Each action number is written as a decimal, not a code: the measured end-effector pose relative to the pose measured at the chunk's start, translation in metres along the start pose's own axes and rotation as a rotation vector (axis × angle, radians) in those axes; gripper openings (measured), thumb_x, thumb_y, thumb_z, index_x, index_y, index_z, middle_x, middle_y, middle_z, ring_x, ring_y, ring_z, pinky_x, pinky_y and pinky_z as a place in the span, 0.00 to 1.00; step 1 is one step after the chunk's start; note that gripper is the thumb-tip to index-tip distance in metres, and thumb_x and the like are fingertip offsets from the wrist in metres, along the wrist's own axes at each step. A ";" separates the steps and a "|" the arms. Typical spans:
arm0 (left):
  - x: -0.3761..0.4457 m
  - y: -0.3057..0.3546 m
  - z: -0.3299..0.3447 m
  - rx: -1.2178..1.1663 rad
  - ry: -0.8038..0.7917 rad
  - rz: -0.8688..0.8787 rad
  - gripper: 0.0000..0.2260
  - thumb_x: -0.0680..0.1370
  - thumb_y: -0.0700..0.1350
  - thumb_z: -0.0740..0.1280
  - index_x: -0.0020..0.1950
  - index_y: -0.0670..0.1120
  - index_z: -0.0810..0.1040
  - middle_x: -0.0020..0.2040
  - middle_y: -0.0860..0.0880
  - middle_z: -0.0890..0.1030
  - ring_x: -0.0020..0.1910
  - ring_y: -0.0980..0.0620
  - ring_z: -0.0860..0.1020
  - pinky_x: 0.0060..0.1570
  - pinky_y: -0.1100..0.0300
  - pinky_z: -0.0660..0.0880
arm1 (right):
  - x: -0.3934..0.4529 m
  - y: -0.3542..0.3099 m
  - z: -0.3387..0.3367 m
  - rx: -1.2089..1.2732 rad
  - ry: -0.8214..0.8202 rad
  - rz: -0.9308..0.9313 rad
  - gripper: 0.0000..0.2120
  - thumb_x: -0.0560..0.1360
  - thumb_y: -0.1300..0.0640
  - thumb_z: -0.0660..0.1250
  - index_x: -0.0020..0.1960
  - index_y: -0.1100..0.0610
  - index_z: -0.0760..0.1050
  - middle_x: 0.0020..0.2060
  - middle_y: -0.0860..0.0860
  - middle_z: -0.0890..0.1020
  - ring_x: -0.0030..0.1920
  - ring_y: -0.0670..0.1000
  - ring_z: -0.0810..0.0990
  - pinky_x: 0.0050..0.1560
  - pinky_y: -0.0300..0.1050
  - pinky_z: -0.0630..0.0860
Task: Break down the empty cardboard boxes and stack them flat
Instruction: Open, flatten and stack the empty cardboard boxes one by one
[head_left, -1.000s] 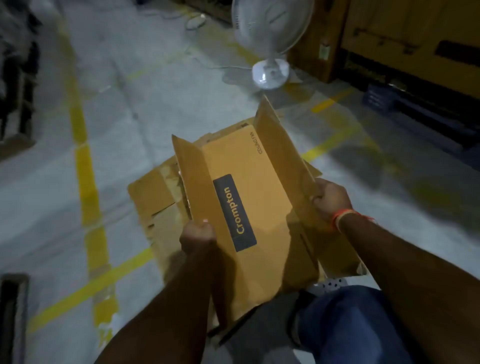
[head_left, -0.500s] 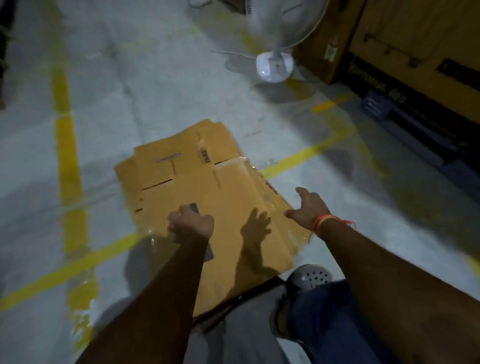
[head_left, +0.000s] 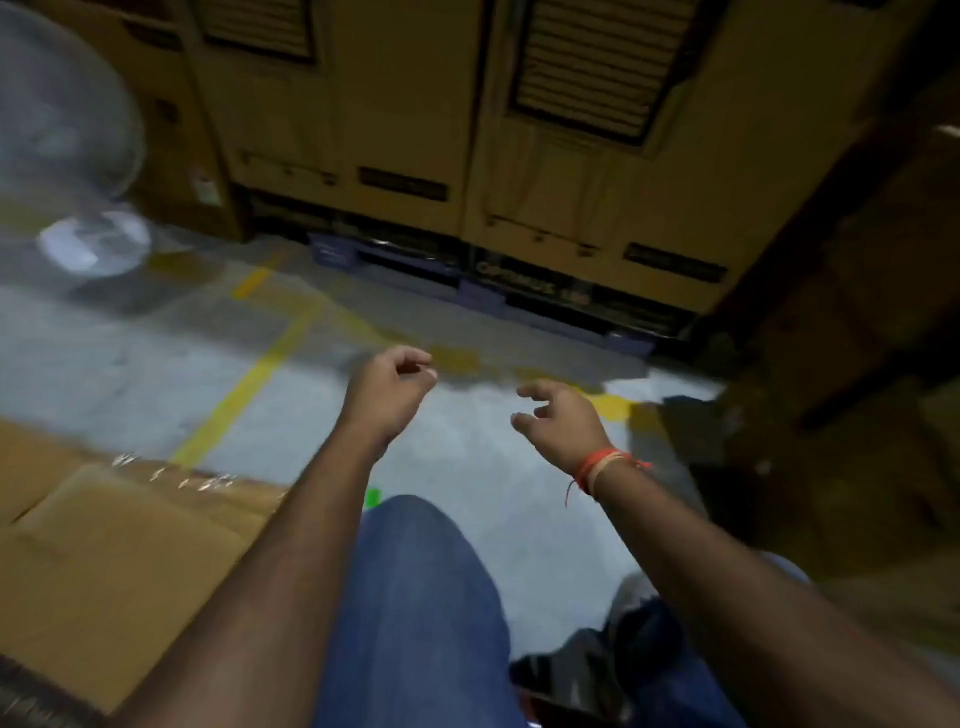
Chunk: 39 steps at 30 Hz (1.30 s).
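The flattened cardboard boxes (head_left: 104, 540) lie stacked on the floor at the lower left, a strip of clear tape glinting along their far edge. Both hands hang in the air over bare grey floor, away from the stack. My left hand (head_left: 389, 395) has its fingers loosely curled and holds nothing. My right hand (head_left: 561, 421), with an orange thread band at the wrist, has its fingers spread and slightly bent, also holding nothing. The view is blurred by head motion.
Tall cardboard cartons (head_left: 467, 130) on a dark pallet (head_left: 467, 280) stand straight ahead. A white pedestal fan (head_left: 93, 244) stands at the left. Yellow floor lines (head_left: 244, 384) cross the grey concrete. My knee in blue jeans (head_left: 415, 597) is below the hands; dark clutter at the right.
The box went from held upright to lying flat on the stack, and both hands let go. My view has swung right, leaving the stack at the lower left, with the hands lifted clear.
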<state>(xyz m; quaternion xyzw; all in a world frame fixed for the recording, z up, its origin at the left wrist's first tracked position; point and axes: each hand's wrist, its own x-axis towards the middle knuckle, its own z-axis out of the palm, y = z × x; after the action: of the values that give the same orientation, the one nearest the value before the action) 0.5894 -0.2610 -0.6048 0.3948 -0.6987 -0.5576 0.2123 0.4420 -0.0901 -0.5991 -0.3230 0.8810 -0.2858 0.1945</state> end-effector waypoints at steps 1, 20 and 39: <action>-0.005 0.014 0.023 -0.054 -0.066 0.019 0.07 0.79 0.44 0.70 0.57 0.49 0.82 0.51 0.51 0.83 0.46 0.53 0.79 0.46 0.58 0.75 | -0.009 0.021 -0.016 0.049 0.047 0.050 0.18 0.75 0.57 0.72 0.65 0.55 0.79 0.59 0.51 0.79 0.55 0.53 0.81 0.58 0.48 0.78; -0.053 0.089 0.227 -0.037 -0.507 0.151 0.09 0.79 0.44 0.72 0.60 0.50 0.82 0.58 0.53 0.84 0.56 0.53 0.82 0.50 0.59 0.79 | -0.093 0.141 -0.161 0.368 0.637 0.246 0.19 0.74 0.56 0.75 0.64 0.52 0.78 0.59 0.49 0.77 0.54 0.48 0.80 0.56 0.40 0.76; -0.086 0.432 0.480 -0.263 -0.733 0.670 0.29 0.77 0.58 0.72 0.75 0.57 0.67 0.71 0.49 0.70 0.68 0.50 0.72 0.65 0.48 0.75 | -0.175 0.153 -0.481 -0.127 1.443 0.297 0.35 0.73 0.45 0.73 0.76 0.47 0.62 0.71 0.55 0.64 0.67 0.58 0.70 0.59 0.49 0.73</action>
<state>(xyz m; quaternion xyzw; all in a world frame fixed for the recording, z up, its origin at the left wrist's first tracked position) 0.1511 0.1294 -0.3216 -0.1024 -0.7392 -0.6440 0.1681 0.2437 0.3068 -0.3016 0.0574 0.8392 -0.3461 -0.4156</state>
